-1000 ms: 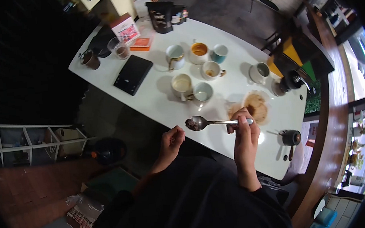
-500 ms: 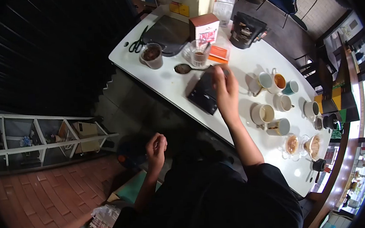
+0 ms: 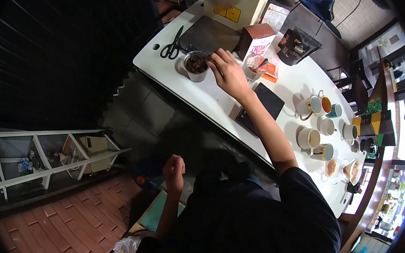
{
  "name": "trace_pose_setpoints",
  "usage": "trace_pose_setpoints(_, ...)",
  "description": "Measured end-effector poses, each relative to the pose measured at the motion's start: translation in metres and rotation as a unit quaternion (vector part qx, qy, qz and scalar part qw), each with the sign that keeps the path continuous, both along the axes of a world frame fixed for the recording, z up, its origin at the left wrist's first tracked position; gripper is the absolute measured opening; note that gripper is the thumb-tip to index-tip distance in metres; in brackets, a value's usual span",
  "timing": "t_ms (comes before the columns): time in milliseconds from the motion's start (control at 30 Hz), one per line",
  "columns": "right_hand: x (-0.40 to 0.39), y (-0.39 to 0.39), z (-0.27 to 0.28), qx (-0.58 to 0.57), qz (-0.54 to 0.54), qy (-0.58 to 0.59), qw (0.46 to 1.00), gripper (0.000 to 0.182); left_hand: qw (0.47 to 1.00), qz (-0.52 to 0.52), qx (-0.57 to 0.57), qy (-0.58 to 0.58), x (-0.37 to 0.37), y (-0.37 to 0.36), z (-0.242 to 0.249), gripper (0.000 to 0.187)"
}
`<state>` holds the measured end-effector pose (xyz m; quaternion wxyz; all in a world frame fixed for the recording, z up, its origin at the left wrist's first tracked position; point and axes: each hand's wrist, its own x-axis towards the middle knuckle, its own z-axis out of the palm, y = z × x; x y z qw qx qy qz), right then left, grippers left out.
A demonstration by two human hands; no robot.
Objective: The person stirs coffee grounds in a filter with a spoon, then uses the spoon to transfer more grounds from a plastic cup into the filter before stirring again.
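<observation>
My right hand (image 3: 229,73) is closed on a spoon, mostly hidden by the fingers, at the rim of a clear plastic cup (image 3: 197,77) of dark, crumbly contents. Beside that hand, a clear glass (image 3: 251,70) with another spoon in it stands near an orange packet (image 3: 271,73). A black flat device, like a scale (image 3: 268,100), lies below the wrist near the table edge. My left hand (image 3: 173,171) hangs off the table, fingers curled in, with nothing visible in it.
Black scissors (image 3: 171,49) and a dark mat (image 3: 204,35) lie at the far end, near a red-and-white box (image 3: 256,40) and a black pouch (image 3: 296,46). Several mugs, among them a white one (image 3: 308,139), and a glass dripper (image 3: 352,171) stand to the right.
My right hand has moved left from above the black device to the plastic cup, taking the spoon with it. The view has shifted, and my left hand remains off the table.
</observation>
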<state>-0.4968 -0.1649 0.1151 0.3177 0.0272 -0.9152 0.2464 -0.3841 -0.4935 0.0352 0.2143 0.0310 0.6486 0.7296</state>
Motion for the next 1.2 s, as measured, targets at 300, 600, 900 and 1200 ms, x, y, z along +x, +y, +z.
trace_pose_setpoints(300,-0.014,0.004,-0.009,-0.017,0.021,-0.06,0.998,0.014,1.0,-0.004,0.025,-0.003,-0.017,0.001,-0.001,0.025)
trace_pose_setpoints(600,-0.028,0.0,-0.012,-0.036,0.05,-0.021,0.998,0.014,0.999,-0.028,0.035,0.007,-0.006,0.01,-0.01,0.028)
trace_pose_setpoints(900,-0.032,0.003,-0.015,-0.056,0.034,-0.02,0.998,0.016,0.998,-0.032,0.048,-0.015,-0.007,0.023,-0.011,0.029)
trace_pose_setpoints(1200,-0.033,-0.007,-0.005,-0.054,0.012,-0.034,0.998,0.016,0.999,-0.042,0.018,0.02,-0.005,0.03,-0.01,0.029)
